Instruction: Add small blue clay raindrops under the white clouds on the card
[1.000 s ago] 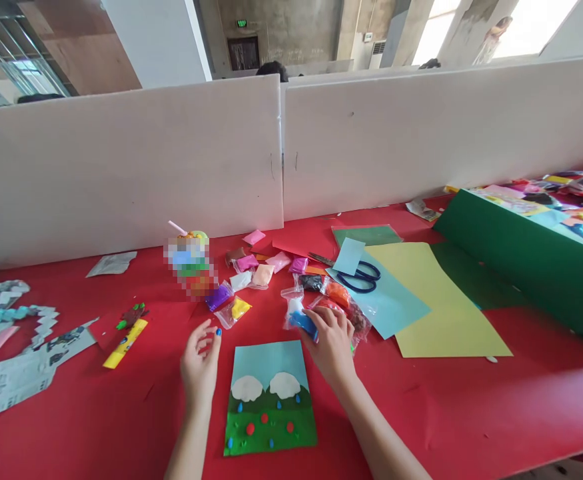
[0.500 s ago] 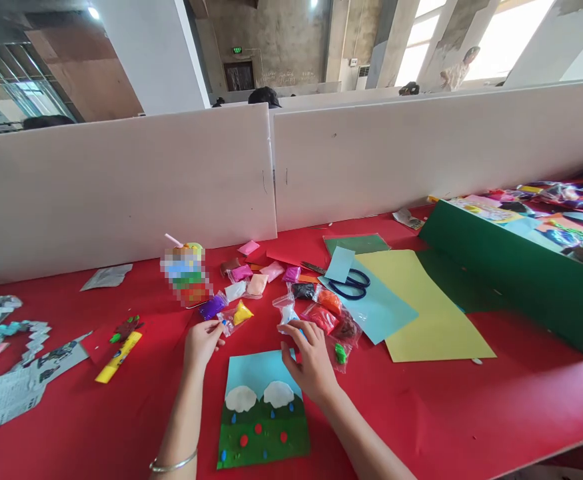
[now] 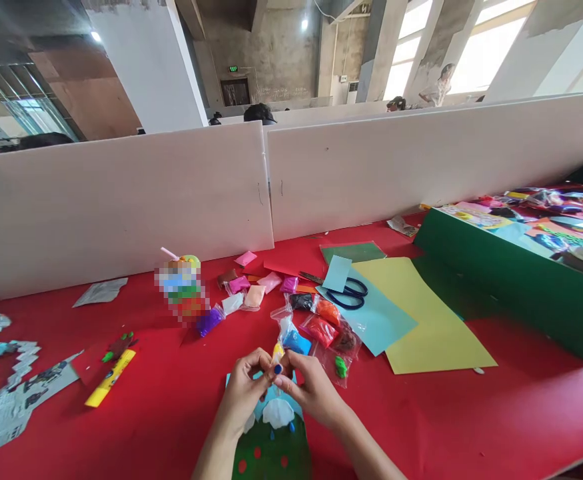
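Left hand (image 3: 244, 393) and right hand (image 3: 311, 390) meet above clay picture card (image 3: 271, 453), fingertips pinched together on small bag of yellow clay (image 3: 277, 351). Bag held just beyond card's far edge. Blue clay bag (image 3: 295, 341) just past it; scissors (image 3: 348, 293) farther off, on light blue paper (image 3: 381, 320).
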Available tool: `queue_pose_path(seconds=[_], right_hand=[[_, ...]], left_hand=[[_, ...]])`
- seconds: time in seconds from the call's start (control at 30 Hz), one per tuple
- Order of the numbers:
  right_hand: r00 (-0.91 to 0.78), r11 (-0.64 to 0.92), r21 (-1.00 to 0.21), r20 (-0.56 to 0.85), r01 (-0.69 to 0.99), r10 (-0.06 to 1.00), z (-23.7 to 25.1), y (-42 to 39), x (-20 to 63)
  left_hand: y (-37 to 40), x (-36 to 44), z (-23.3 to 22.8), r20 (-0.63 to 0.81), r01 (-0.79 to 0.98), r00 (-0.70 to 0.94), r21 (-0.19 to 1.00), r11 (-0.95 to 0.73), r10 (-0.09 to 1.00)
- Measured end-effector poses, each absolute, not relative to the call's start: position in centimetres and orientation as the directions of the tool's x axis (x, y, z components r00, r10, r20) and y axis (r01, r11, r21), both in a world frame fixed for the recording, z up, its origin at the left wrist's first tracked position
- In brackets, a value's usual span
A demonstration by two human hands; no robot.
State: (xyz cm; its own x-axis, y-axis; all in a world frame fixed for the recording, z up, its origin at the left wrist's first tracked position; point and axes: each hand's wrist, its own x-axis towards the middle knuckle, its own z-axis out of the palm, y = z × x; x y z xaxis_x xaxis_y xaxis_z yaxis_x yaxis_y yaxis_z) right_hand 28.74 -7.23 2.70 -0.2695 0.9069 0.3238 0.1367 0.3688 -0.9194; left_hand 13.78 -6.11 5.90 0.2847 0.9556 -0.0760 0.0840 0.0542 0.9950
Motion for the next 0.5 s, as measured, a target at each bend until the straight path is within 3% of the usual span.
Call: queue_pose_path(seconds=[0.07,0.17,0.33,0.43,0.5], right_hand=[[-0.322,0.358,-0.918,0.291,0.172,0.901,2.9,-7.3,28.9],[-0.325,0.376,-0.898,0.293,0.229,0.899,3.3,-7.3,28.9],[-0.124,0.412,-0.804,0.4,0.428,0.908,2.7,-6.9,28.3],[-0.099,0.458,-0.752,0.472,0.474,0.876,1.1,-6.5,27.8],[-0.139,0.52,-0.749,0.512,0.41,0.847,0.1,-5.9,27.8]], left_hand=[[-6.0,13.4,5.6,-0.078,0.081,0.294,0.995,0.057,0.953],[-5.9,12.7,5.5,0.023,0.218,0.205,0.974,-0.069,0.979],[-6.8,12.7,3.8,0.265,0.557,0.042,0.794,-0.243,0.963],[-6.8,12.9,2.2,0.239,0.481,-0.134,0.864,-0.148,0.962],[-5.5,12.9,1.7,0.231,0.409,-0.145,0.9,-0.154,0.962]])
